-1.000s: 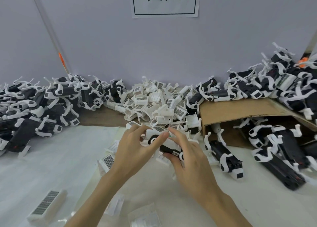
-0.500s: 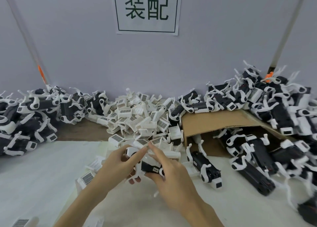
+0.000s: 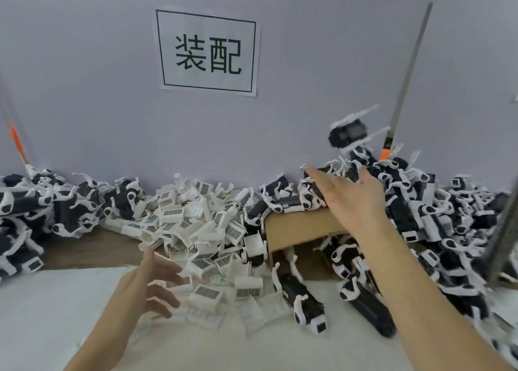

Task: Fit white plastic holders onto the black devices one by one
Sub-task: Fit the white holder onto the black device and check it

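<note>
Your right hand (image 3: 347,199) is spread flat and holds nothing; a fitted device (image 3: 348,133) hangs blurred in the air just beyond it, above the far-right pile (image 3: 420,202). If it lands hard, its holder could pop off, or it could bounce off the pile toward the box (image 3: 302,230) and mix with unfitted devices. Your left hand (image 3: 151,283) hovers with fingers loose and apart, empty, at the near edge of the holder heap (image 3: 201,222). Reach in carelessly there and you may scatter holders across the mat (image 3: 56,314). Another device (image 3: 304,300) lies near, right of that heap.
</note>
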A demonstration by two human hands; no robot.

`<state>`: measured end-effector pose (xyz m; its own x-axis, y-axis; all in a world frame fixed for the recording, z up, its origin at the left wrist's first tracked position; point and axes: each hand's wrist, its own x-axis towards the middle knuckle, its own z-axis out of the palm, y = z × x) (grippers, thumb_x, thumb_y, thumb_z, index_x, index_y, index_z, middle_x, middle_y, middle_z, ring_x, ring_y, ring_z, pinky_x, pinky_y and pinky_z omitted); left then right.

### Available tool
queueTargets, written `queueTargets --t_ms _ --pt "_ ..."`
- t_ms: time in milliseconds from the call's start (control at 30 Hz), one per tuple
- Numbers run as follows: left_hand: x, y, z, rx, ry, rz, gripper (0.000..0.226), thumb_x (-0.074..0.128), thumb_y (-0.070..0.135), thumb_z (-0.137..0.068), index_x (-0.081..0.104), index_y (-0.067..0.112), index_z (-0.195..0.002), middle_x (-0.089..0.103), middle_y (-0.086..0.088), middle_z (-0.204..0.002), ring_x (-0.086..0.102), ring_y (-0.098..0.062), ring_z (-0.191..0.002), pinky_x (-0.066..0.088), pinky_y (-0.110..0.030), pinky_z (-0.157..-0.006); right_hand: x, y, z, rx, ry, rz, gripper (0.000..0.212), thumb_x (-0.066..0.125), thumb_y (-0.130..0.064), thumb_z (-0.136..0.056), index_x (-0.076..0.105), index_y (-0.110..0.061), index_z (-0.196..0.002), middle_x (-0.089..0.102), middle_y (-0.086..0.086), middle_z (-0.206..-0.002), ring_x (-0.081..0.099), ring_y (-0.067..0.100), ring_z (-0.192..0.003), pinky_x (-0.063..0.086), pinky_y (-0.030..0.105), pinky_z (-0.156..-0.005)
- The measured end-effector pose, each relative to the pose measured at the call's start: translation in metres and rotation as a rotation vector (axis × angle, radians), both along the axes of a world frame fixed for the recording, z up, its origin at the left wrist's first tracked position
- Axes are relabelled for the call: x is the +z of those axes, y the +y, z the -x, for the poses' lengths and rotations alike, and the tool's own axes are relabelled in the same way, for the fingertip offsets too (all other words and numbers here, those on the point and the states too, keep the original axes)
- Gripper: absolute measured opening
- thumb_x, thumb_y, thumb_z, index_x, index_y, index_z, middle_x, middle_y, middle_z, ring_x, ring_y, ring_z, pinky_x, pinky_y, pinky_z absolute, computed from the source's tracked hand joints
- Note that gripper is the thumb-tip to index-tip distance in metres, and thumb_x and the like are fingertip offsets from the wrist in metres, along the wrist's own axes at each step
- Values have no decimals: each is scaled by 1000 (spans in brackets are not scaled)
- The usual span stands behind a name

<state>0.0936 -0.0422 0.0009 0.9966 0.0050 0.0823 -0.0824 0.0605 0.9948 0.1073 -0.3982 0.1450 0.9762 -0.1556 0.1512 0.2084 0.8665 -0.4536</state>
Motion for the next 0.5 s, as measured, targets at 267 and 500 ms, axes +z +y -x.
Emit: queueTargets --t_ms 267,500 --pt "-10 -7 3 56 -93 -228 48 50 36 -110 73 1 -86 74 -10 -85 65 -27 -63 54 -39 -56 -134 93 16 47 199 570 36 50 -26 -109 74 0 -110 74 18 -82 68 23 -57 53 28 -48" --pt "-20 0 -5 240 -250 -441 21 59 21 -108 71 19 -91 72 9 -82 64 -13 -63 50 -34 -52 -195 136 19 -152 84 1034 26 51 -21 -108 70 -5 -101 69 18 -67 62 28 -53 47 28 -44"
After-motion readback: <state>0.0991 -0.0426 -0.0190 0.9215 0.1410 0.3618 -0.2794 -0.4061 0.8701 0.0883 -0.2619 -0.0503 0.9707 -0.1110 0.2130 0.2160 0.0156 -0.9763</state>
